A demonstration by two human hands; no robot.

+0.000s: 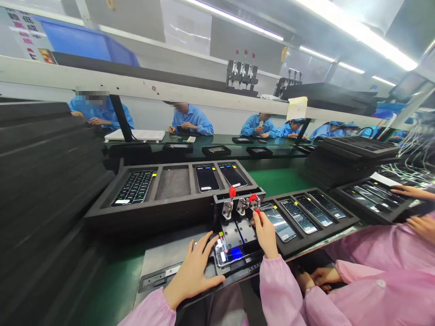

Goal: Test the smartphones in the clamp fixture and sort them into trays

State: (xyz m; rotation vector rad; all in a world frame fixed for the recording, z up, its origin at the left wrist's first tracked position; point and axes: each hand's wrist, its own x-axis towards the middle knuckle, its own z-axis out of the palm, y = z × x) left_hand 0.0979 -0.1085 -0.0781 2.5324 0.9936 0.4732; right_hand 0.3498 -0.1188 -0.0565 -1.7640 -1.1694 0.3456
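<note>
Phone (222, 258): was seated in the clamp fixture (249, 229), partly covered by its plates; a blue patch of screen was lit.
Left hand (190, 274): was spread at 8 o'clock from the phone, fingertips set at its edge; nothing was gripped.
Right hand (266, 233): at 2 o'clock, was closed in a pinch on a red knob (257, 211).
Progress: phone loaded; judged midway, since the knob was held and the phone not yet taken out.
Left tray (152, 215): 11 o'clock; three phones were held.
Right tray (350, 216): 2 o'clock, farther out; four phones were held.
Labels: yellow tags were seen; no brand could be read.
Fixture lettering: Chinese, too small to be read.
Sign (25, 27): far 11 o'clock; 低 and 高 were made out.
</note>
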